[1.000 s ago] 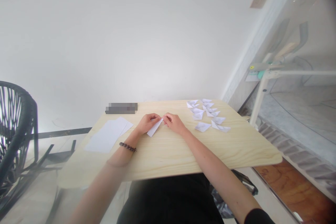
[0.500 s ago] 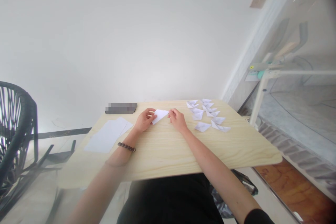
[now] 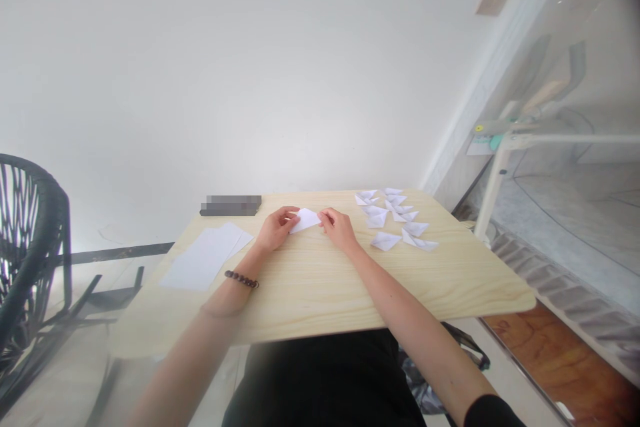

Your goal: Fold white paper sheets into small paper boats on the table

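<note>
Working at a pale wood-grain table (image 3: pixel 320 293), we are holding a small folded white paper (image 3: pixel 306 221) between our two bare hands, toward the far edge and around the middle of the width. Our left hand (image 3: pixel 276 228) is pinching the paper's left end, thumb on the near side, fingers on the far side. Our right hand (image 3: pixel 340 228) is pinching the right-hand tip between thumb and forefinger, the other fingers curling in. The paper is showing a flat face, broader at left, narrowing rightward; whether it is touching the tabletop, we cannot tell. On the left wrist we are wearing a dark bead bracelet (image 3: pixel 242 279). Left of that hand, flat white sheets (image 3: pixel 203 260) are lying overlapped; behind them a dark object (image 3: pixel 230 206), too pixelated to identify, is resting by the far edge. Right of the right hand, folded white paper boats (image 3: pixel 401 211) are sitting in a loose cluster. Off the table's left side we are seeing a dark woven chair (image 3: pixel 50 188); high at right, a socket plate (image 3: pixel 493 0) is showing on the wall (image 3: pixel 300 80).
</note>
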`<move>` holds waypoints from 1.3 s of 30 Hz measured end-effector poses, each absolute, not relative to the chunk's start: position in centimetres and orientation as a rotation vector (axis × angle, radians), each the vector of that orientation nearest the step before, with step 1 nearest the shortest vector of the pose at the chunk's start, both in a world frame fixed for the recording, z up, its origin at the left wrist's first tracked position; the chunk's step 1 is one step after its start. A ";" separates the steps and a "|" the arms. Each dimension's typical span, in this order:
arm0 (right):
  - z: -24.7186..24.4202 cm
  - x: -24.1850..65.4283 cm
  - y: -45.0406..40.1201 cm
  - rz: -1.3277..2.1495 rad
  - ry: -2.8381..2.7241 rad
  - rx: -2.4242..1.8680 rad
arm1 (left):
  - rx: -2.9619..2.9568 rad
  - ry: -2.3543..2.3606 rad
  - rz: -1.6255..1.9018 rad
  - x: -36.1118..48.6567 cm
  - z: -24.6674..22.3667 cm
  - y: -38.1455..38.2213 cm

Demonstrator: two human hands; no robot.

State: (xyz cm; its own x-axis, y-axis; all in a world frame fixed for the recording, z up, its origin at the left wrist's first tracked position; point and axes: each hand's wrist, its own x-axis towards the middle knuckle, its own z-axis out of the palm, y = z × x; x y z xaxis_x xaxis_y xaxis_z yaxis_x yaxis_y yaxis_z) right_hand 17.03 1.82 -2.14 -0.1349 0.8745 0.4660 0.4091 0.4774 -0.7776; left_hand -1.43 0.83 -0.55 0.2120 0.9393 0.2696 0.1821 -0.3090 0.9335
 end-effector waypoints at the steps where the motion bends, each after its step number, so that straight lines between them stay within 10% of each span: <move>1: -2.2 17.1 1.8 0.613 -1.716 -1.096 | 1.648 1.065 1.174 -1.4 -0.5 0.8; 39: -2.7 16.8 2.2 0.743 -1.764 -1.103 | 1.713 1.145 1.149 -1.6 -0.6 0.7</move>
State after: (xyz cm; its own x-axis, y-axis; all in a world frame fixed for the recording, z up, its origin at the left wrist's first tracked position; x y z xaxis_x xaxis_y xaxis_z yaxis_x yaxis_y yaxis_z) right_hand 16.84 2.20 -2.75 -0.1984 0.9064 0.3730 0.3661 0.4215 -0.8296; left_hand -1.57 0.69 -0.58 0.1920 0.9457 0.2621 0.2589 -0.3065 0.9160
